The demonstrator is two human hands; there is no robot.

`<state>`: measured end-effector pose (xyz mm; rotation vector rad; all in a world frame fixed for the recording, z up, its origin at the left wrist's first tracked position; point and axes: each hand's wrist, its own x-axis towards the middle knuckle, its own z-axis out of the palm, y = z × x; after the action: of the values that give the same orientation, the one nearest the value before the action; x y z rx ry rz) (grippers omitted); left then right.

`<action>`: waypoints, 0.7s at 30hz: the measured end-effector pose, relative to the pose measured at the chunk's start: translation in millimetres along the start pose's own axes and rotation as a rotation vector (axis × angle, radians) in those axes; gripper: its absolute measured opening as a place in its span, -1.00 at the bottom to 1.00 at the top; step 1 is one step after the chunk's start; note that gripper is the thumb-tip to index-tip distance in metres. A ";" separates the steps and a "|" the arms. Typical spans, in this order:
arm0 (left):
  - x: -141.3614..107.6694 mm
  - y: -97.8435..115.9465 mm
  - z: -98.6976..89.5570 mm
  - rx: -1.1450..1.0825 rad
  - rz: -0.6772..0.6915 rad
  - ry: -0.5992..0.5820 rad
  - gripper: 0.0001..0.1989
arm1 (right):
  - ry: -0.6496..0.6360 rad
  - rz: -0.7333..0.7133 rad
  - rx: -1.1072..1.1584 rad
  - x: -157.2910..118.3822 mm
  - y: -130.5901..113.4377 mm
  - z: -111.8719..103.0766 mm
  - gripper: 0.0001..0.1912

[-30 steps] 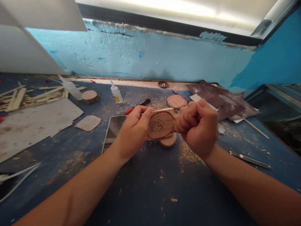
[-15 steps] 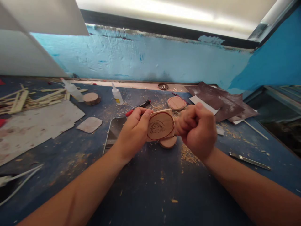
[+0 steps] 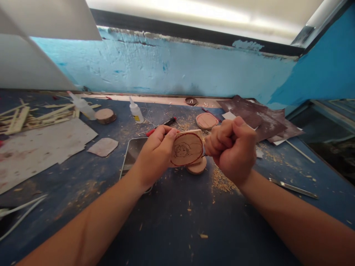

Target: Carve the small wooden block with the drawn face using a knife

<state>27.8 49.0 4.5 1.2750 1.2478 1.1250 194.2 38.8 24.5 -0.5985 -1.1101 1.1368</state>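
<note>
My left hand (image 3: 158, 153) grips a flat wooden piece (image 3: 191, 149) by its left edge, fingers behind and thumb on the near face. On that face are a pencil-like line drawing of a head and a dark red oval outline. Close against the piece's right edge is my right hand (image 3: 231, 147), closed in a fist. A thin dark tip pokes out of the fist towards the wood; the rest of this tool is hidden. Below the held piece lies a round wooden disc (image 3: 196, 166) on the blue table.
Behind stand two glue bottles (image 3: 135, 111), a bark-edged wood slice (image 3: 105, 116) and a red-marked disc (image 3: 206, 120). A tablet-like device (image 3: 129, 155) lies under my left hand. Brown sandpaper-like sheets (image 3: 257, 114), a slim metal blade (image 3: 294, 188), wood strips (image 3: 41, 116) and shavings (image 3: 223, 181) are around.
The fist has shifted slightly relative to the wooden piece, and a thin tip now shows at the piece's right edge. The whole view has slid a little to the left.
</note>
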 end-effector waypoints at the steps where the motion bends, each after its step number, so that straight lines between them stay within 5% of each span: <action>1: -0.4 -0.2 -0.3 0.012 0.005 0.001 -0.72 | 0.003 -0.001 0.003 1.0 1.0 -0.4 -0.47; 11: -0.4 0.6 -0.3 0.059 0.055 -0.005 -0.71 | 0.131 0.069 0.005 1.9 19.4 -7.7 -0.47; 21: 2.1 0.8 -2.0 0.057 0.071 -0.001 -0.74 | -0.103 0.022 0.012 2.9 -18.6 -3.5 -0.50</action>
<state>25.9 51.1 5.5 1.3721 1.2504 1.1461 205.0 35.4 40.0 -0.5489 -1.1864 1.2038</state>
